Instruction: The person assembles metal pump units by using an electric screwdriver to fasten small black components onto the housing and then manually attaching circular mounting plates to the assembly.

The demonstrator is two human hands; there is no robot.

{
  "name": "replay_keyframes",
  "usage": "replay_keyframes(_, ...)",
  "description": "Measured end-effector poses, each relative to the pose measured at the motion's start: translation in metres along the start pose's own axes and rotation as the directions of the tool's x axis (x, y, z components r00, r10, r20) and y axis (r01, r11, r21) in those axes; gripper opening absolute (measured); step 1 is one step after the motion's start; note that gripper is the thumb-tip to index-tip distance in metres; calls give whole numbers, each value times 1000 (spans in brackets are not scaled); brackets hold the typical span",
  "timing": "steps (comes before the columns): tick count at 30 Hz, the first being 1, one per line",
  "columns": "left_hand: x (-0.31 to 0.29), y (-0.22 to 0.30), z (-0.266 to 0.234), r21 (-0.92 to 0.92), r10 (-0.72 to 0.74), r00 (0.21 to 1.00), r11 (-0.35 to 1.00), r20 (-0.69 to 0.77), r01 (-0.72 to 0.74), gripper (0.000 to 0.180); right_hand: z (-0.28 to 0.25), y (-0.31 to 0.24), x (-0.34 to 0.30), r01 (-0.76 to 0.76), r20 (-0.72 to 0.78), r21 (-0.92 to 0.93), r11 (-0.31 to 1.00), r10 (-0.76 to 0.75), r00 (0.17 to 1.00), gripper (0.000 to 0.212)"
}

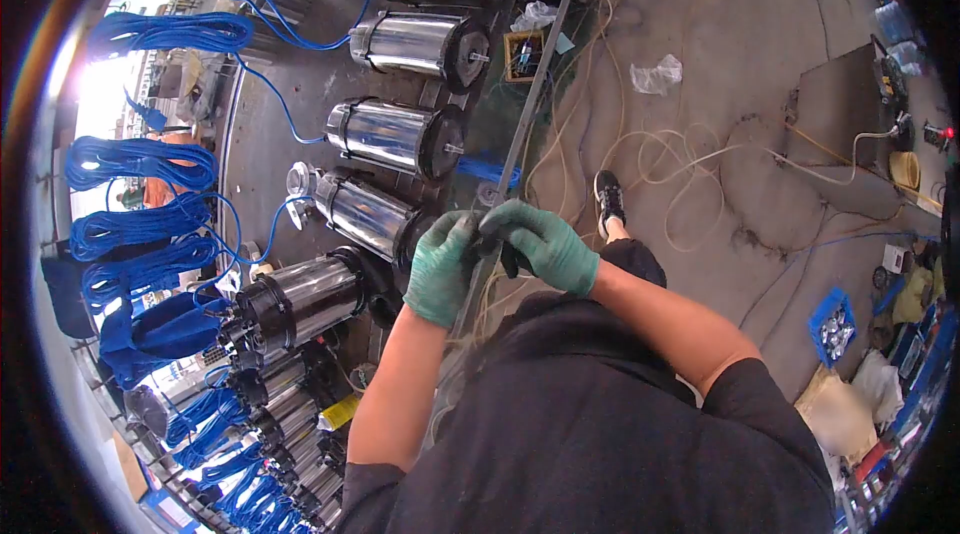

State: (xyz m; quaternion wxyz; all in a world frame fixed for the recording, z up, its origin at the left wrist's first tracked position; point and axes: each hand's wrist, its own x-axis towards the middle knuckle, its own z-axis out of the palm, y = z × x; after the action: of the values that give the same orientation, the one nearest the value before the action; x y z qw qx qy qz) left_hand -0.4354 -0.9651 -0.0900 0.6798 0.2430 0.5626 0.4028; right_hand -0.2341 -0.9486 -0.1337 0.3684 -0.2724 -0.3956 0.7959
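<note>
My left hand [440, 269], in a green knitted glove with dark fingertips, is closed with thumb and fingers pinched together. My right hand [548, 246], gloved the same way, is bent inward with its fingers curled, close against the left fingertips. Whatever small thing sits between them is too dark and small to make out. Both hands are over the metal bench edge [532, 99], in front of my black shirt. Just left of them lies a shiny steel motor cylinder [362, 211] with black end caps, its near end partly hidden by my left hand.
Several more steel motors [397, 137] with protruding shafts line the bench, joined to coiled blue cables [140, 166] at left. A small wooden box [523, 56] holds parts near the edge. Pale hoses [690, 149] loop over the floor. A blue bin [832, 327] stands at right.
</note>
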Motion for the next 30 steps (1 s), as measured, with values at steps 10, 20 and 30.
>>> replay_keyframes(10,14,35,-2,92,131,991,987,30,-133,23,-46,31,39,266,-551,447,854,28,834,23)
replay_keyframes(20,36,63,-18,365,194,981,912,16,-187,12,-108,26,62,332,-545,708,624,182,819,25)
replay_keyframes(30,43,62,-17,175,120,984,974,135,-143,24,-52,52,72,-363,-26,463,808,422,906,33)
